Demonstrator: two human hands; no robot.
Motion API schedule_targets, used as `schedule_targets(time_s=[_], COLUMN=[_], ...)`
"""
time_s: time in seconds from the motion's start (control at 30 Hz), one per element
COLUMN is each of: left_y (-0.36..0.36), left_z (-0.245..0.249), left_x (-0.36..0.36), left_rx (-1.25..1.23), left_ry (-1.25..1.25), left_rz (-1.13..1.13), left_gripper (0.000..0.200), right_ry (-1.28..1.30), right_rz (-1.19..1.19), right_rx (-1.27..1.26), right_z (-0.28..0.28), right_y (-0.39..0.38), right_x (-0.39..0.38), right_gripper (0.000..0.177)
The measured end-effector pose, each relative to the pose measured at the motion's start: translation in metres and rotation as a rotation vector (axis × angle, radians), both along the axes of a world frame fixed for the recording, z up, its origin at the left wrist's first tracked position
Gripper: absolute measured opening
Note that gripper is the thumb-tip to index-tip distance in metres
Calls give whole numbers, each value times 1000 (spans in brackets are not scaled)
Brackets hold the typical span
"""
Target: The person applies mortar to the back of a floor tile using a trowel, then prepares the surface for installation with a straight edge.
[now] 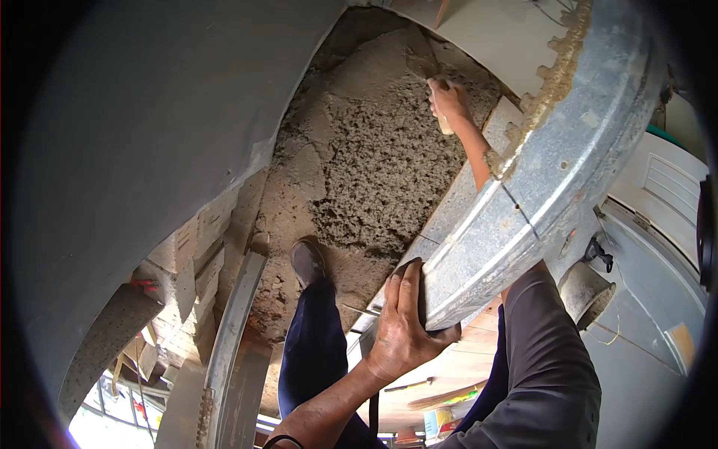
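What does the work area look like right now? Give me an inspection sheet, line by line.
Surface: rough, pitted grey mortar bed between a grey tile and a white tile.
Job's things: long metal bar with mortar crusted on one edge; trowel with its blade on the mortar.
Clutter: stacked blocks at left; cans at the bottom.
Hands: left hand grips the bar's end; right hand grips the trowel's handle.
Cables: thin black loop by the left forearm, kind unclear.
Surroundings: shoe on the mortar; louvred white panel at right.
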State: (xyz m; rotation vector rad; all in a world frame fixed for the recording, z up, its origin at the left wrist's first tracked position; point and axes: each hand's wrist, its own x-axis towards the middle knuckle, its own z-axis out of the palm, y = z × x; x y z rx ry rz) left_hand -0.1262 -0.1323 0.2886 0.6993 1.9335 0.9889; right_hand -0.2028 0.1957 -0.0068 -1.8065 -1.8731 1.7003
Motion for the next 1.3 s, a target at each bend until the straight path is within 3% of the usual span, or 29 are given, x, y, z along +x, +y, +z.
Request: schedule_targets(time_s=[0.07, 0.23, 0.3, 0.33, 0.43, 0.5, 0.53, 0.67, 0.8, 1.0, 1.03, 1.1, 1.17, 1.3], left_y=[-4, -8, -8, -9, -10, -13, -12, -15, -15, -16, -16, -18, -18, -21], left_z=[0, -1, 1, 2, 7, 9, 8, 9, 9, 7, 6, 6, 4, 8], left_x=[2, 1, -1, -2, -9, -12, -11, -11, -9, -2, -1, 4, 8, 6], left_rx=[-6, -20, -14, -10, -16, -24, -28, -30, -54, -25, -10, 7, 20, -4], left_ry=[-10, 0, -3, -6, -65, -94, -99, -101, -119, -102, -100, -95, -87, -106], left_rz=[17, 16, 24, 26, 44, 52, 51, 40, 39, 54, 60, 73, 87, 95], left_gripper=[102, 102, 102, 102, 103, 103, 103, 107, 108, 106, 105, 103, 101, 99], right_ry=[-2, -16, 110, 9, -9, 15, -28, -86, -93, -6, -85, 71, -51, -5], right_rz=[115, 477, 833, 914, 918, 501, 406, 279, 522, 885, 932, 1035, 1185, 1225], right_rx=[-13, 142, 332, 296, 228, 97, 36, 132, 159, 302, 283, 410, 255, 376], right_z=[15, -11, -22, -3, 10, 19, 6, -5, -8, -5, -6, -14, -7, 6], right_y=[-21, -86, -104, -113, -103, -86, -65, -13, -22, -105, -119, -143, -162, -164], right_x=[-23, -48, -37, -31, -25, -26, -24, -48, -64, -47, -45, -36, -31, -19], right_gripper=[31, 37, 35, 33, 33, 31, 32, 37, 43, 39, 39, 37, 38, 39])
